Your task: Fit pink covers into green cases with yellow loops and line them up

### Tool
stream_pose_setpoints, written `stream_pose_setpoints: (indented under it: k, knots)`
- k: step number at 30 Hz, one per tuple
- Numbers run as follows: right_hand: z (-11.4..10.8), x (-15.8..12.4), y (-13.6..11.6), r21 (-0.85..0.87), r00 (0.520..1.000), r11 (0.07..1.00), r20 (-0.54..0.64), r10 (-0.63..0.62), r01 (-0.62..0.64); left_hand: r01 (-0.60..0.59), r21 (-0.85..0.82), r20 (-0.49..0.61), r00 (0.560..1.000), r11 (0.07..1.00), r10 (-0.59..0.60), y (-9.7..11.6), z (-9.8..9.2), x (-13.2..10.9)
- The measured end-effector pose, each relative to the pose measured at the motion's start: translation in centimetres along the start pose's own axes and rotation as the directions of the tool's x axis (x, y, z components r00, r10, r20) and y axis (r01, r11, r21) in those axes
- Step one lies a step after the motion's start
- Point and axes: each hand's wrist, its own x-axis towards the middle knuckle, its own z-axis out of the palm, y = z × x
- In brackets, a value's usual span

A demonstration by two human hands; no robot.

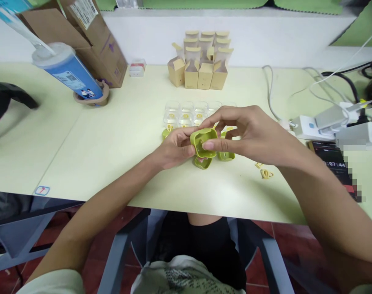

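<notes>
Over the table, my left hand [180, 146] grips the left side of a small green square cup [201, 152] tilted toward me. My right hand [241, 136] holds the same cup from the right, its thumb reaching inside and its fingers behind. Whatever the thumb presses on is hidden. Just below the held cup is another green cup [203, 163] with something pinkish at its edge. A further green cup [226, 156] stands to the right, partly behind my right hand. Small yellow ring-like pieces [265, 174] lie on the table to the right.
Clear plastic cups [186, 114] stand behind my hands, with small yellow pieces in several. Open small cardboard boxes [201, 69] are grouped by the wall. A blue drink cup [72, 73] stands left, beside a large carton [97, 45]. White chargers with cables [308, 127] and a phone [333, 163] lie right.
</notes>
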Motion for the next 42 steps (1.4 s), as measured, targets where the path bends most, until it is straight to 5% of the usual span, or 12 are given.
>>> stream_pose_setpoints:
  k: [14, 21, 27, 42]
  knots:
    - [1.5, -0.3, -1.0, -0.235, 0.992, 0.972, -0.122, -0.027, -0.003, 0.000, 0.115, -0.069, 0.998, 0.993, 0.008, -0.5, -0.1, 0.0]
    - [0.6, -0.4, -0.8, -0.038, 0.990, 0.998, -0.133, 0.046, -0.051, -0.100, 0.264, -0.188, 0.970, 0.959, 0.153, 0.1, 0.4, -0.2]
    - [1.9, 0.0, -0.1, 0.098, 0.996, 0.993, -0.045, 0.073, -0.068, -0.155, 0.334, -0.138, 0.968, 0.930, 0.211, -0.4, -0.3, -0.3]
    - [2.0, 0.4, -0.3, 0.179, 0.997, 0.984, -0.073, 0.027, -0.014, -0.173, 0.492, -0.286, 0.893, 0.853, 0.346, 0.5, 0.5, -0.1]
